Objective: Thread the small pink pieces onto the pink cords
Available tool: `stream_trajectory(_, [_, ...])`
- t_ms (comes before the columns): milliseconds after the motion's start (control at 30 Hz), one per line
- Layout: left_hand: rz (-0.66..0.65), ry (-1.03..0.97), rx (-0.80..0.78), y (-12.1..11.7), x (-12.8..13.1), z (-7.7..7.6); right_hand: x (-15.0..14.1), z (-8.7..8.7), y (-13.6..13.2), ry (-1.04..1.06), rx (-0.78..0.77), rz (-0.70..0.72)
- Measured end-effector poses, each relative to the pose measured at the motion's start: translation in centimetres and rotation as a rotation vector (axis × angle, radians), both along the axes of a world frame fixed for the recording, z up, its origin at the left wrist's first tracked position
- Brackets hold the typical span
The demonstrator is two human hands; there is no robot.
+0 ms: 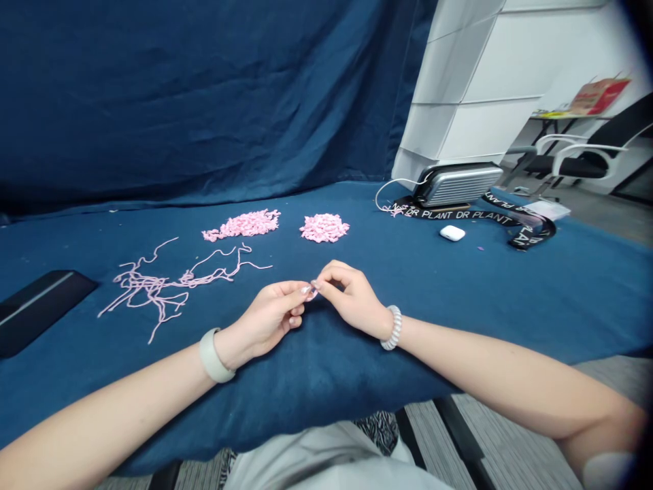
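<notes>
My left hand (275,313) and my right hand (352,296) meet fingertip to fingertip above the front of the blue-covered table (418,286). Both pinch a small piece of pink yarn (314,294), mostly hidden by the fingers. Left of my hands lies a loose tangle of pink yarn strands (153,286). Beyond them sit two heaps of small pink yarn pieces: a long heap (247,224) and a rounder heap (324,228). A pale band (215,356) circles my left wrist, a coiled hair tie (392,328) my right.
A dark flat object (41,306) lies at the left edge. At the back right are a ridged silver case (462,185) with a white cable, a black lettered strap (449,215) and a white earbud case (451,233). An office chair (586,156) stands beyond.
</notes>
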State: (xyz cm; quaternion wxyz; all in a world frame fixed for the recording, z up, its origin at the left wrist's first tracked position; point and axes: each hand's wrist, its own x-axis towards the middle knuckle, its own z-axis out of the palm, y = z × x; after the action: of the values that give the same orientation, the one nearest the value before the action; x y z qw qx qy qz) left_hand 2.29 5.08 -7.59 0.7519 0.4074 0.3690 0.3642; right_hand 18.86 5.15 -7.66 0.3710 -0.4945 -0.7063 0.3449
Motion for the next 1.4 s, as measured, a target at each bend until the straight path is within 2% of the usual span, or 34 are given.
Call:
stream_trajectory(233, [-0.018,0.001,-0.078,0.0,-0.1,0.3,0.0,0.1,-0.1,0.005,0.062,0.010])
stream_trajectory(567, [-0.062,-0.056,-0.156,0.1,-0.1,-0.3,0.1,-0.3,-0.2,0.019,0.136,-0.046])
stream_trajectory(933, [-0.178,0.086,-0.055,-0.1,-0.2,0.2,0.3,0.3,0.1,-0.001,-0.043,0.118])
stream_trajectory(1133, [-0.171,0.125,-0.032,-0.3,-0.2,0.1,0.3,0.7,-0.1,-0.030,-0.086,0.172])
stream_trajectory(1300, [-0.187,0.136,-0.035,-0.3,-0.4,-0.1,0.4,0.7,0.1,-0.032,-0.210,0.249])
stream_trajectory(1400, [-0.206,0.184,0.007,-0.3,-0.4,-0.3,0.6,0.7,0.3,-0.005,-0.359,0.337])
